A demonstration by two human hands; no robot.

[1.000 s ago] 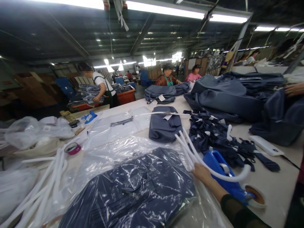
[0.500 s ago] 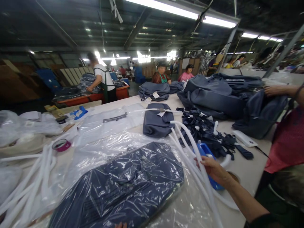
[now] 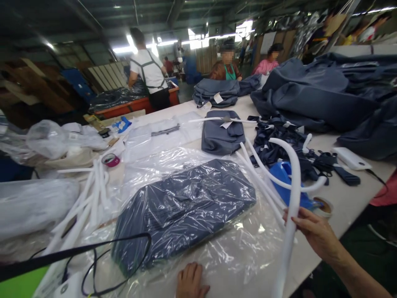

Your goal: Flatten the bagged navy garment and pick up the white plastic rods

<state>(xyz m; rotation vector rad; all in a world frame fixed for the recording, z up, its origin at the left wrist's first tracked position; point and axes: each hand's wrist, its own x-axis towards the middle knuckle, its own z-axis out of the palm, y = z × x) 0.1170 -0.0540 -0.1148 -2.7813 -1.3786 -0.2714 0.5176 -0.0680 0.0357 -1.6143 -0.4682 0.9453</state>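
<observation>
Fingers (image 3: 305, 225) of the right hand (image 3: 316, 236) were curled around a white foam tube (image 3: 293, 194), which was held upright and arched over toward the blue tape dispenser (image 3: 287, 188). Fingers of the left hand (image 3: 190, 281) were laid flat and slightly spread on the clear plastic bag (image 3: 245, 256) at the near edge of the long work table (image 3: 350, 198). Heaped grey-blue garments (image 3: 313, 91) were seen at the far right of the table. A folded navy garment (image 3: 186, 207) was shown sealed inside the bag, at the table's middle, just left of the tube. A smaller folded grey garment (image 3: 222, 134) was placed beyond it, with a tangle of dark straps (image 3: 279, 145) beside it. More white tubes (image 3: 89, 198) were spread at the left, near a roll of tape (image 3: 111, 159). Other workers were pictured at tables behind.
</observation>
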